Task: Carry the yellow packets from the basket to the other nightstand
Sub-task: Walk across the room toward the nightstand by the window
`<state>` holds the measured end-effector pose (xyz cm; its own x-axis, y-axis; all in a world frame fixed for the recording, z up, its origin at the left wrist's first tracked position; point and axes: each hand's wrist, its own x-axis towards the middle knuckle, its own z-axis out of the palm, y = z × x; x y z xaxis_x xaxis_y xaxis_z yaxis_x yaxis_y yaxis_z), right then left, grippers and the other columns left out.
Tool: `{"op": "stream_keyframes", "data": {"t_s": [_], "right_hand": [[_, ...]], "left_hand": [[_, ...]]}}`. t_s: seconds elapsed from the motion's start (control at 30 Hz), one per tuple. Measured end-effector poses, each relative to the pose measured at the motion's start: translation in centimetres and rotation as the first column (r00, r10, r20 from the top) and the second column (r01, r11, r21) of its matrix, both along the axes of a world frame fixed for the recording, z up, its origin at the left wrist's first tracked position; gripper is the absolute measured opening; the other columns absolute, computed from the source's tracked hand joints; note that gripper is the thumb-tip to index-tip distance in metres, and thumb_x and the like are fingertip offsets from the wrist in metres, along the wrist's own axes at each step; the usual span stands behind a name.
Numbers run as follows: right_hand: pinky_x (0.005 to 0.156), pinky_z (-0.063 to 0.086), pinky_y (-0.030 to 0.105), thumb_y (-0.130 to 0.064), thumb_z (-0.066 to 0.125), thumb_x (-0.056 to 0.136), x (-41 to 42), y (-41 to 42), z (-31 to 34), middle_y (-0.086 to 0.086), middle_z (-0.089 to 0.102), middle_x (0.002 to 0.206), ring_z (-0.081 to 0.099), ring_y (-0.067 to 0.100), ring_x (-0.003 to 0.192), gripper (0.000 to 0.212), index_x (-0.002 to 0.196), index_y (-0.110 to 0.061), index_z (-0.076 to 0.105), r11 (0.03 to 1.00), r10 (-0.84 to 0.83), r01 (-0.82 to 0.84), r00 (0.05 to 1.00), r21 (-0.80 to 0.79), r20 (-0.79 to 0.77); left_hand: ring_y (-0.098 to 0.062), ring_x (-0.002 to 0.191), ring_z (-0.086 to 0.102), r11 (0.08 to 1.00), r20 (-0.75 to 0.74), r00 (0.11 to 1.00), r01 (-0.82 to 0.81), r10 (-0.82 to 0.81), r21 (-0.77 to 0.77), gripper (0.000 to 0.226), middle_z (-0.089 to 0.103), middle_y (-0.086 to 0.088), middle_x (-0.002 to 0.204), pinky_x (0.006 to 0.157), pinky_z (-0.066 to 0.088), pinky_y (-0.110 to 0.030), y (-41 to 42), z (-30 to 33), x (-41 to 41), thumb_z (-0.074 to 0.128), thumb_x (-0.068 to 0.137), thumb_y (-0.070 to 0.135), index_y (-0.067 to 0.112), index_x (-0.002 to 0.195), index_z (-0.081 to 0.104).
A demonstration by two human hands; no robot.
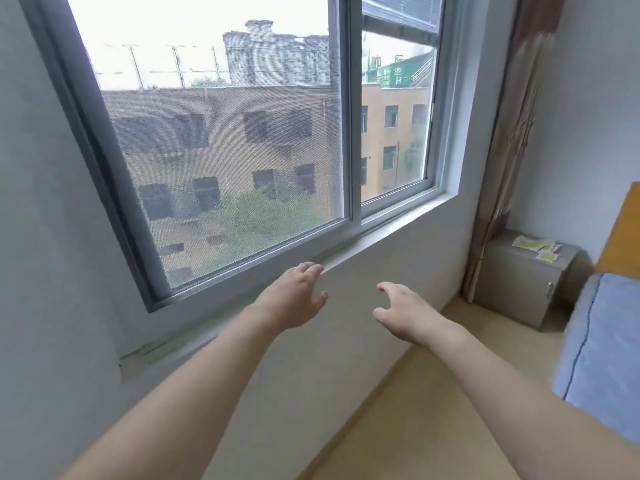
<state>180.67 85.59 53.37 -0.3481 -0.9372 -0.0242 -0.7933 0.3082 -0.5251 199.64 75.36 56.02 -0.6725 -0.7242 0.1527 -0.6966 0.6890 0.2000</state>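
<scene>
Reaching forward below the window [221, 133], the left hand [294, 299] and right hand [405, 311] are both held out with fingers loosely spread, holding nothing. Several yellow packets [535, 247] lie on the top of the grey nightstand [519, 285], toward its back right corner, between the curtain [509, 140] and the bed [602, 344].

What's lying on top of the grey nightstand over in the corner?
Yellow packets lie flat on the nightstand, a larger one and smaller ones beside it. Its door is closed, so the inside cannot be seen.
</scene>
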Motion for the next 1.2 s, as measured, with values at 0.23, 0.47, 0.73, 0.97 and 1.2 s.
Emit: {"op": "stream_keyframes", "data": {"t_s": [0.23, 0.47, 0.73, 0.97, 1.2], "right_hand": [[0.108, 0.031, 0.03, -0.024, 0.047, 0.092, -10.8, -11.3, -0.1, 0.005, 0.032, 0.153, 0.034, 0.02, 0.139, 0.059, 0.149, -0.016, 0.032, 0.974, -0.226, 0.226, 0.974, -0.017, -0.015], [0.107, 0.031, 0.028, -0.023, 0.049, 0.091, -22.9, -17.3, 1.0, 0.006, 0.038, 0.151, 0.038, 0.02, 0.137, 0.058, 0.147, -0.014, 0.036, 0.885, -0.461, 0.46, 0.887, -0.069, 0.007], [0.107, 0.033, 0.03, -0.024, 0.047, 0.093, -39.8, -20.4, -2.7, 0.004, 0.034, 0.153, 0.036, 0.02, 0.138, 0.057, 0.148, -0.016, 0.033, 0.771, -0.636, 0.636, 0.771, 0.0, 0.008], [0.103, 0.034, 0.03, -0.026, 0.046, 0.093, -57.9, -24.4, -1.0, 0.001, 0.032, 0.154, 0.034, 0.019, 0.139, 0.058, 0.148, -0.017, 0.031, 0.69, -0.721, 0.722, 0.691, -0.042, 0.041], [0.098, 0.039, 0.031, -0.029, 0.045, 0.093, -72.0, -30.3, -2.9, -0.002, 0.032, 0.154, 0.039, 0.018, 0.134, 0.058, 0.148, -0.02, 0.03, 0.675, -0.735, 0.738, 0.673, -0.01, 0.078]], "left_hand": [[-0.023, 0.139, 0.036, 0.989, 0.003, 0.989, 0.149, -0.149, 0.02, 0.059, 0.033, -0.003, 0.154, 0.113, 0.031, -0.033, -16.6, 0.1, -11.4, 0.048, 0.098, 0.037, 0.015, 0.15, 0.03], [-0.023, 0.136, 0.041, 0.946, -0.088, 0.945, 0.32, -0.315, 0.054, 0.057, 0.036, -0.003, 0.153, 0.109, 0.034, -0.033, -26.8, 2.1, -28.2, 0.05, 0.098, 0.038, 0.018, 0.149, 0.035], [-0.019, 0.141, 0.035, 0.846, -0.08, 0.855, 0.518, -0.512, 0.125, 0.058, 0.034, -0.004, 0.155, 0.111, 0.027, -0.027, -32.5, -1.3, -50.0, 0.05, 0.098, 0.04, 0.017, 0.149, 0.034], [-0.019, 0.141, 0.035, 0.824, -0.096, 0.843, 0.537, -0.529, 0.181, 0.058, 0.033, -0.002, 0.156, 0.109, 0.029, -0.029, -37.5, -0.1, -68.4, 0.048, 0.098, 0.042, 0.019, 0.15, 0.034], [-0.023, 0.127, 0.047, 0.814, -0.089, 0.853, 0.519, -0.515, 0.26, 0.045, 0.048, -0.006, 0.141, 0.093, 0.035, -0.025, -42.3, -2.1, -83.9, 0.048, 0.098, 0.034, 0.01, 0.136, 0.048]]}}
